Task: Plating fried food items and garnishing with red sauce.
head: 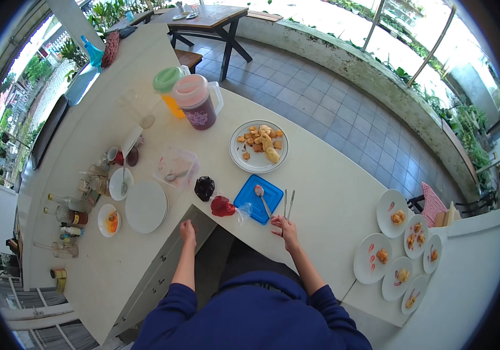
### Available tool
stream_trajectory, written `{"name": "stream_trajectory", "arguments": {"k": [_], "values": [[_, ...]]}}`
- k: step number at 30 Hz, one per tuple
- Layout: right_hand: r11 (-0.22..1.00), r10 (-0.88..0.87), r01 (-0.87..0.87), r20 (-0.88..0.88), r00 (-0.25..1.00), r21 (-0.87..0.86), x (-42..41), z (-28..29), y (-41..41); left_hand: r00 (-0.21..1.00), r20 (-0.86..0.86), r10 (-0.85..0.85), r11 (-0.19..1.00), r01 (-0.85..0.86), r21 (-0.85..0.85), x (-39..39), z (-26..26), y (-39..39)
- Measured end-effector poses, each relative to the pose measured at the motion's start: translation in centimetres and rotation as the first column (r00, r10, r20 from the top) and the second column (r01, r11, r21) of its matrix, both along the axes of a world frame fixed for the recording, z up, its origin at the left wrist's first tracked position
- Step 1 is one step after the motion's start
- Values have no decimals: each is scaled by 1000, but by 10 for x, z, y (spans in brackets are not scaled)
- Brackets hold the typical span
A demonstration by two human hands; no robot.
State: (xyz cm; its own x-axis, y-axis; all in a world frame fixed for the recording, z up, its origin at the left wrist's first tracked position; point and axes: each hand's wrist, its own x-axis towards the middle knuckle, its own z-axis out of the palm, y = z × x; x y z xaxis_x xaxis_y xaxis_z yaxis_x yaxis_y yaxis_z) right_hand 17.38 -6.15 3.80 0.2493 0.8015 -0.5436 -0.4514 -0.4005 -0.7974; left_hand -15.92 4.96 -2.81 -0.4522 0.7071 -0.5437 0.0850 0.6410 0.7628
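My right hand (285,232) holds metal tongs (292,201), whose two arms stand apart and point away from me. Beside its fingertips is the handle end of a metal spoon (266,204), which rests on a blue plastic lid (245,199) with reddish residue in its bowl. Loosely curled, my left hand (188,232) hangs over the counter's inner edge and shows nothing in it. Between the hands lie a knotted plastic bag of red sauce (222,206) and a bag of something dark (204,188). Beyond the lid is a rimmed plate (236,154) of fried, golden food pieces (264,142).
Several plates with small food portions (371,273) stand at right. Two lidded jugs (200,116) are at the back. Leftward are a clear plastic container (166,159) with a spoon, stacked white plates (144,206), bowls (116,183) and glass bottles (68,215). The counter (320,210) bends around me.
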Motion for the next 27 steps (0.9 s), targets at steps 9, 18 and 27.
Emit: {"name": "stream_trajectory", "arguments": {"k": [9,18,27], "values": [[999,17,-16,30,999,-44,-1,0,3,970,-173,171,985,-167,42,-79,20,-36],[994,108,-108,14,994,12,7,-1,24,874,-79,479,873,-484,-58,-105,40,-10],[1000,-29,29,12,1000,-9,16,6,-37,743,-276,610,792,-557,251,-136,34,19]]}}
